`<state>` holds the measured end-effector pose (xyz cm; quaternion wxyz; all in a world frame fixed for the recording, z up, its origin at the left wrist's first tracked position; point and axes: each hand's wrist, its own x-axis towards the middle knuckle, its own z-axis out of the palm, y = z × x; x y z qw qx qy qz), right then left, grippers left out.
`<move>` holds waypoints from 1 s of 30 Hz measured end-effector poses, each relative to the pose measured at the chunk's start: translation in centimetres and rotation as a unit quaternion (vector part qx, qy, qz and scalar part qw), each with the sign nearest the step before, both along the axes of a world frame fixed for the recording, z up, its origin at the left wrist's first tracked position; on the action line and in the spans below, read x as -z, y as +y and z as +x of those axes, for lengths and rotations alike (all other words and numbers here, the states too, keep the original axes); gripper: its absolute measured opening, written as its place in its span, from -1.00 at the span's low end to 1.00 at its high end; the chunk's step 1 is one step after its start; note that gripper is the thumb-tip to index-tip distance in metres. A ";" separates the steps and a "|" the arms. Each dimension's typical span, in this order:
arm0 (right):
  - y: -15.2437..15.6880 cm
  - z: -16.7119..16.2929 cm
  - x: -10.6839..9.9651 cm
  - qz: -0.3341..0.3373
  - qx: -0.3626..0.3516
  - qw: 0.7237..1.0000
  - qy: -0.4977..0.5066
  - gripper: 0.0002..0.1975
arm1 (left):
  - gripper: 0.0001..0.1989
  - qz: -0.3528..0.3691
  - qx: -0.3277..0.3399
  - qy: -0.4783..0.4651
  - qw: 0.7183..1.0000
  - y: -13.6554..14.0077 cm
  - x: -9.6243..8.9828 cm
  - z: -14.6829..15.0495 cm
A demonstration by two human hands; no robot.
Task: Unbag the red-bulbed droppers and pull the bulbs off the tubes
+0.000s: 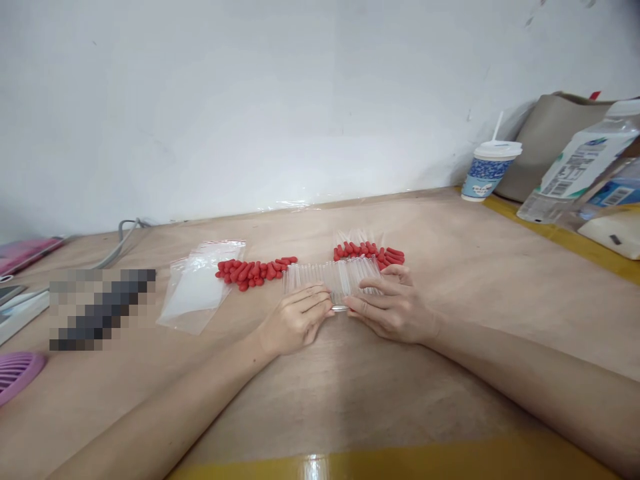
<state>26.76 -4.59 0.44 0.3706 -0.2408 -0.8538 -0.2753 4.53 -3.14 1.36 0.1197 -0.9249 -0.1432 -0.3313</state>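
A row of thin clear tubes [345, 277], glass-like, lies side by side on the table in front of me. One more clear tube [340, 309] runs crosswise at the near edge of the row, between my hands. My left hand [303, 317] is closed at its left end, fingers curled over the row. At the other end, the thumb and forefinger of my right hand [393, 307] close on it, while the other fingers rest over the row. Red rubber bulbs [253, 272] are heaped to the left. Behind the row, more red bulbs [357, 249] sit on clear tubes.
Clear zip bags [197, 287] lie left of the bulbs. Farther left are a blurred dark object [103, 310], a grey cable [120, 247] and a purple slatted item [20, 373]. At the right back stand a paper cup [487, 173], a bottle [575, 167] and a grey bag [540, 133].
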 end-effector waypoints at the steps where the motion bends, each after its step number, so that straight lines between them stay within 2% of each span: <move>1: 0.0 0.0 0.0 0.004 -0.002 1.000 0.002 -0.90 | -0.92 -0.005 0.002 -0.001 1.000 0.0 0.0 0.0; 6: -0.2 0.0 -0.1 0.016 -0.004 1.000 0.007 -0.90 | -0.92 -0.020 0.005 -0.008 1.000 0.0 0.1 0.0; 15: 0.0 0.4 -0.3 0.093 -0.023 0.995 -0.002 -0.88 | -0.91 -0.038 0.007 -0.013 0.999 0.0 0.3 -0.2; 17: 0.0 0.1 -0.3 0.058 -0.022 0.998 0.018 -0.90 | -0.91 -0.030 0.002 -0.019 0.999 0.0 0.4 -0.1; 20: 0.0 -0.5 -0.2 -0.047 -0.010 0.996 0.069 -0.95 | -0.92 -0.013 -0.012 -0.022 1.000 0.0 0.4 0.0; 23: 0.0 -1.0 -0.1 -0.130 0.002 0.988 0.088 -0.82 | -0.93 0.004 -0.022 -0.022 1.000 0.1 0.4 0.2; 26: 0.1 -1.1 0.0 -0.153 -0.001 0.985 0.080 -0.83 | -0.94 0.016 -0.026 -0.016 0.999 0.2 0.4 0.2; 30: 0.2 -0.8 -0.1 -0.134 -0.015 0.989 0.059 -0.85 | -0.92 0.016 -0.019 -0.006 1.000 0.2 0.4 0.1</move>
